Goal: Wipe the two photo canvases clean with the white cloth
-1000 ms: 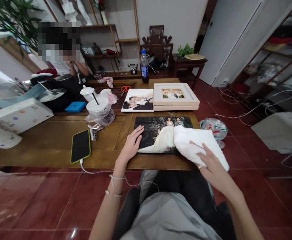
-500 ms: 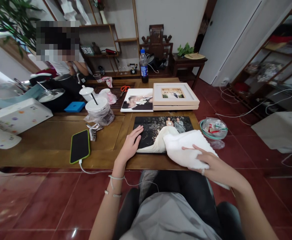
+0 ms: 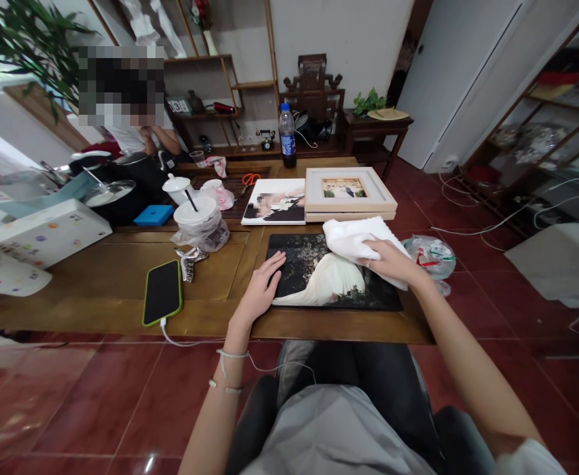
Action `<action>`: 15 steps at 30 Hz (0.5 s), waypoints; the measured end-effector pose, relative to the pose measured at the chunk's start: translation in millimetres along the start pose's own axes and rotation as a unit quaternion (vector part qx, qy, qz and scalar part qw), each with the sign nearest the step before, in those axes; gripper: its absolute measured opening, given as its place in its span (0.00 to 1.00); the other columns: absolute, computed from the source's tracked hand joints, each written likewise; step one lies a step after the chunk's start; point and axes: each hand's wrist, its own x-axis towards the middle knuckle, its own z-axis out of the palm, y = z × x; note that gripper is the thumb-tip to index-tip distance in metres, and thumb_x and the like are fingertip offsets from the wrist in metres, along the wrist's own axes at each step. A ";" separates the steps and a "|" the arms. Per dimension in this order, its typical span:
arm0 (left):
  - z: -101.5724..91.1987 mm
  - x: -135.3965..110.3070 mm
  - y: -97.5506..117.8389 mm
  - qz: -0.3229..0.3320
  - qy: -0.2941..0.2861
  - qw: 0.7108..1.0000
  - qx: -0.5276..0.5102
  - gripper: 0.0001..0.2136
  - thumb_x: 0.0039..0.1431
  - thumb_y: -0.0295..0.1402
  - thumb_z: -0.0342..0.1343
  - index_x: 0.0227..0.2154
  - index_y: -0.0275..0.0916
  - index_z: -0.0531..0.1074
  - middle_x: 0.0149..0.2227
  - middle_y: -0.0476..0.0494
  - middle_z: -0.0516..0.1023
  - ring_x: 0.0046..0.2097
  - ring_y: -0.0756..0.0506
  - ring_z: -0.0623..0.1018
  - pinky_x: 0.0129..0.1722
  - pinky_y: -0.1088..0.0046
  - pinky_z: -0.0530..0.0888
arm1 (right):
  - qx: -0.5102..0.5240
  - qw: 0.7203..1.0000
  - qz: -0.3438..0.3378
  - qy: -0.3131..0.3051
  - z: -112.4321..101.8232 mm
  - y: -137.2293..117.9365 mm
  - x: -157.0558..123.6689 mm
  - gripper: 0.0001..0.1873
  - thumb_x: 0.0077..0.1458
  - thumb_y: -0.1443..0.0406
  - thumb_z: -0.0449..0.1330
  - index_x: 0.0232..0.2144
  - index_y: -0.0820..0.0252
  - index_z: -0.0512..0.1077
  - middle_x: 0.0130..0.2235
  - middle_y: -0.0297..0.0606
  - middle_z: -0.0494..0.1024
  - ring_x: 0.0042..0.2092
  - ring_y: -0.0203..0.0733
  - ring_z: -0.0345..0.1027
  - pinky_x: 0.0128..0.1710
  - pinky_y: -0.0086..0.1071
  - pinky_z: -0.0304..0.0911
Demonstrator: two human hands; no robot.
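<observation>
A dark wedding photo panel (image 3: pixel 299 267) lies flat near the table's front edge, with a pale gown across its middle. My left hand (image 3: pixel 265 280) rests on its left edge, fingers stretched out and flat. In my right hand (image 3: pixel 388 259) is a white towel (image 3: pixel 353 236), bunched over the panel's upper right part and hiding the couple's upper bodies. Behind the panel lie a white-edged photo print (image 3: pixel 282 206) and, to its right, pale wooden picture frames (image 3: pixel 388 198) in a stack.
Left of me lie a charging phone (image 3: pixel 163 292), a lidded cup in plastic (image 3: pixel 200 221) and a white box (image 3: pixel 56 237). Orange-handled scissors (image 3: pixel 251 179) and a drink bottle (image 3: pixel 288 137) stand farther back. Another person (image 3: pixel 158 140) sits across at the left. A plastic-lined bin (image 3: pixel 432 256) is at right.
My right hand has swept the towel from the panel's lower right up to its upper right, uncovering the lower right corner. My left hand stays in place on the panel.
</observation>
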 end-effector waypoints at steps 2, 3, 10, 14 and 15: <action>0.2 0.0 -0.1 -0.001 0.001 1.000 0.001 0.17 0.64 0.32 0.42 0.54 0.41 0.66 0.59 0.41 0.65 0.62 0.45 0.61 0.62 0.58 0.57 | -0.012 1.000 -0.003 0.024 9.0 0.5 -1.0 0.16 0.48 0.71 0.52 0.39 0.59 0.72 0.48 0.39 0.75 0.58 0.51 0.59 0.57 0.47 0.53; 0.4 -0.1 -0.2 -0.002 0.002 1.000 0.003 0.17 0.64 0.32 0.42 0.54 0.41 0.66 0.59 0.41 0.65 0.62 0.45 0.61 0.61 0.58 0.57 | -0.019 0.999 -0.011 0.031 12.9 -0.8 -4.0 0.19 0.46 0.73 0.51 0.41 0.59 0.72 0.50 0.39 0.74 0.60 0.50 0.56 0.58 0.49 0.50; 1.6 -0.6 -1.8 0.000 0.008 1.000 0.005 0.17 0.64 0.33 0.42 0.54 0.42 0.66 0.59 0.42 0.65 0.62 0.44 0.61 0.61 0.57 0.57 | -0.014 0.997 -0.080 0.015 22.6 -37.1 -55.0 0.24 0.37 0.79 0.47 0.36 0.61 0.71 0.60 0.45 0.62 0.64 0.44 0.46 0.63 0.52 0.39; 1.8 -0.6 -1.9 0.005 0.009 1.000 0.006 0.17 0.64 0.33 0.42 0.54 0.41 0.66 0.59 0.42 0.65 0.62 0.44 0.61 0.61 0.57 0.57 | 0.023 0.997 -0.075 -0.013 20.0 -60.7 -93.4 0.24 0.34 0.80 0.46 0.32 0.59 0.71 0.63 0.40 0.56 0.65 0.44 0.43 0.63 0.52 0.39; 1.8 -0.5 -1.8 0.006 0.009 1.000 0.007 0.17 0.64 0.32 0.42 0.54 0.41 0.66 0.59 0.42 0.65 0.62 0.44 0.61 0.61 0.58 0.57 | 0.028 0.997 -0.068 -0.024 18.9 -64.5 -101.4 0.24 0.33 0.79 0.46 0.31 0.58 0.71 0.63 0.37 0.56 0.65 0.45 0.42 0.63 0.52 0.40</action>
